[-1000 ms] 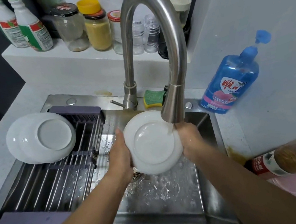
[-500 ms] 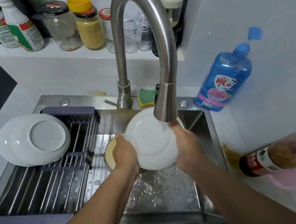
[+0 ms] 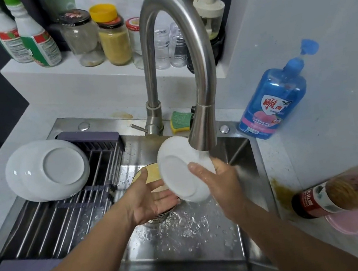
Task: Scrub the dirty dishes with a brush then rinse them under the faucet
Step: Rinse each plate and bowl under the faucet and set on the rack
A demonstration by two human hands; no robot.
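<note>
The right hand grips a tilted white plate under the running faucet. The left hand hovers palm up, fingers relaxed, just beside its lower rim.

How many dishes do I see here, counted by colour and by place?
White plates on the drying rack: 2
White plate held in the right hand under the faucet: 1
Yellowish dish in the sink: 1
Total: 4

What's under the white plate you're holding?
A yellowish dish peeks out below the white plate; the plate and the left hand cover the rest of it.
</note>
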